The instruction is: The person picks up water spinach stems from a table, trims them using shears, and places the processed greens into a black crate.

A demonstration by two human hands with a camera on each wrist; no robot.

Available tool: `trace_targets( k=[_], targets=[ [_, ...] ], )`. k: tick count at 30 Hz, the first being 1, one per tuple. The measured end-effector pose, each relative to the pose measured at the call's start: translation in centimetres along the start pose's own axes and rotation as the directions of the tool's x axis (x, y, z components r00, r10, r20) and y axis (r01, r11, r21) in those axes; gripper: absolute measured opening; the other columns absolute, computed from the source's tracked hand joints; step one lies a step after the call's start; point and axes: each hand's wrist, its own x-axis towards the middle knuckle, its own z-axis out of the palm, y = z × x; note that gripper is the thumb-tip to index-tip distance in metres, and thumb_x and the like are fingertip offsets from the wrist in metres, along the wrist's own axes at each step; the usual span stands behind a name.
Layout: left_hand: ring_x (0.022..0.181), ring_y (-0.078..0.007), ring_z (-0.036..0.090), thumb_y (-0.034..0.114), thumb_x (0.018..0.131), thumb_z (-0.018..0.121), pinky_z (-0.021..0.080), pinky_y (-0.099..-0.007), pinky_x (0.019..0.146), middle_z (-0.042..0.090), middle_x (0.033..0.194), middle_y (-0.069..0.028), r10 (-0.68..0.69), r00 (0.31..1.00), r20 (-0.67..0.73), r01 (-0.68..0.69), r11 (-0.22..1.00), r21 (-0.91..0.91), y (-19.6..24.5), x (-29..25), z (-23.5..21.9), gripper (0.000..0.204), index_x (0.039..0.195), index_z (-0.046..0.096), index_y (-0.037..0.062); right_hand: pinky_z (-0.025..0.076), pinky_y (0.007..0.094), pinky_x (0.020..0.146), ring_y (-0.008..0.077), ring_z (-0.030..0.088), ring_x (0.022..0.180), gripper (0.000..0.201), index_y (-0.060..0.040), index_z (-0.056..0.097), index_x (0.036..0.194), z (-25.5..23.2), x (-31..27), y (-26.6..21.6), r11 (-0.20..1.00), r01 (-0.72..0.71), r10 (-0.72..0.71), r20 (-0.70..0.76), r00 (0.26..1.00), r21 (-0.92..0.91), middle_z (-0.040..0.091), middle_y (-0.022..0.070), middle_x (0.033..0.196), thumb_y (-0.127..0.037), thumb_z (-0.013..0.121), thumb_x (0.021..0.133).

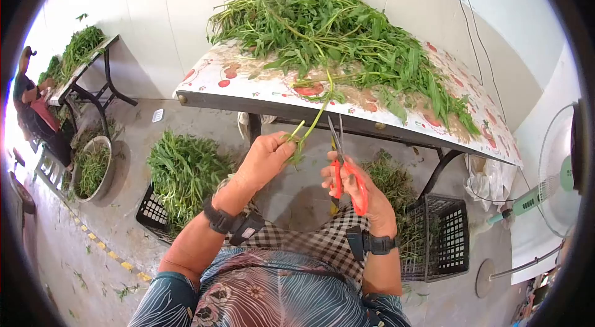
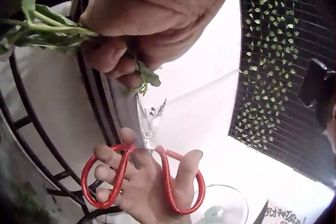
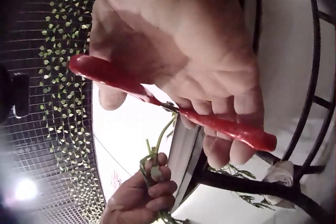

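My left hand (image 1: 263, 158) (image 2: 157, 19) (image 3: 137, 199) pinches green leafy stems (image 1: 319, 117) (image 2: 58, 28), and a long one stretches up toward the pile on the table. Red-handled scissors (image 1: 361, 202) (image 2: 167, 182) (image 3: 226, 127) are in my right hand (image 1: 379, 203) (image 2: 151, 195) (image 3: 184, 35), the thumb and fingers through the loops. The blades point up, slightly apart, just right of the stems in the head view. A large heap of leafy greens (image 1: 322, 17) covers much of the patterned table (image 1: 248, 82).
Below the table edge, a black crate (image 1: 152, 212) with greens stands left and another crate (image 1: 455, 234) right. A fan (image 1: 530, 200) is at the far right. At the far left, another person (image 1: 37, 110) is beside a second table and a round tub (image 1: 106, 181).
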Motion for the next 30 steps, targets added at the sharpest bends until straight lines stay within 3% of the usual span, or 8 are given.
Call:
trace_targets(
  k=[3,8,17,21,26,30],
  targets=[
    [0.050,-0.0022,0.037,0.019,0.092,0.048,0.030,-0.0183,0.043,0.049,0.063,0.0047,0.076,0.997,0.010,-0.076,0.991,0.106,-0.1,-0.5,-0.1,0.020,0.094,0.061,0.0033,0.046,0.0276,0.071,0.0166,0.057,0.086,0.082,-0.0025,0.039,0.130,0.8,0.3,-0.3,0.993,0.033,-0.034,-0.005,0.999,-0.111,0.055,0.0095,0.105,-0.064,0.055,0.077],
    [0.050,-0.0024,0.039,0.018,0.091,0.048,0.031,-0.0189,0.043,0.054,0.065,0.0024,0.113,0.991,0.069,-0.122,0.982,0.145,0.2,-1.1,0.5,0.021,0.098,0.061,0.0022,0.047,0.0289,0.069,0.0159,0.057,0.080,0.082,-0.0029,0.039,0.129,1.2,1.6,-0.9,0.994,0.060,-0.064,-0.042,0.997,-0.091,0.056,0.0101,0.101,-0.066,0.052,0.077],
    [0.054,-0.0031,0.044,0.021,0.093,0.047,0.033,-0.0193,0.044,0.056,0.068,0.0011,0.080,0.992,0.094,-0.086,0.994,0.068,-0.2,-1.0,0.8,0.024,0.097,0.061,0.0025,0.044,0.0245,0.055,0.0107,0.052,0.061,0.076,0.0003,0.043,0.121,1.4,3.2,-0.7,0.994,0.093,-0.098,-0.098,0.990,-0.054,0.057,0.0073,0.082,-0.064,0.049,0.080],
    [0.056,-0.0033,0.044,0.024,0.093,0.048,0.034,-0.0194,0.045,0.054,0.068,0.0023,0.002,0.995,0.098,-0.003,1.000,0.010,0.1,-1.0,0.8,0.024,0.097,0.061,0.0040,0.041,0.0223,0.048,0.0081,0.048,0.054,0.071,0.0021,0.044,0.117,1.2,3.2,-0.9,0.989,0.131,-0.136,-0.080,0.987,-0.070,0.058,0.0062,0.077,-0.060,0.050,0.083],
    [0.054,-0.0029,0.041,0.030,0.091,0.051,0.033,-0.0181,0.044,0.050,0.066,0.0050,-0.028,0.989,0.148,0.018,0.997,0.071,0.0,-0.9,0.5,0.028,0.097,0.060,0.0044,0.036,0.0213,0.044,0.0079,0.046,0.050,0.070,0.0018,0.045,0.116,0.9,2.9,-1.8,0.991,0.106,-0.115,-0.122,0.986,-0.080,0.055,0.0068,0.075,-0.059,0.050,0.083],
    [0.052,-0.0021,0.037,0.028,0.088,0.057,0.030,-0.0176,0.042,0.046,0.063,0.0062,0.025,0.999,0.037,-0.025,1.000,-0.013,1.7,-0.6,-0.2,0.025,0.095,0.060,0.0044,0.040,0.0216,0.047,0.0094,0.052,0.055,0.068,0.0001,0.044,0.119,0.3,2.3,-1.8,0.991,0.134,-0.131,-0.100,0.986,0.028,0.057,0.0096,0.082,-0.056,0.054,0.082]
  ],
)
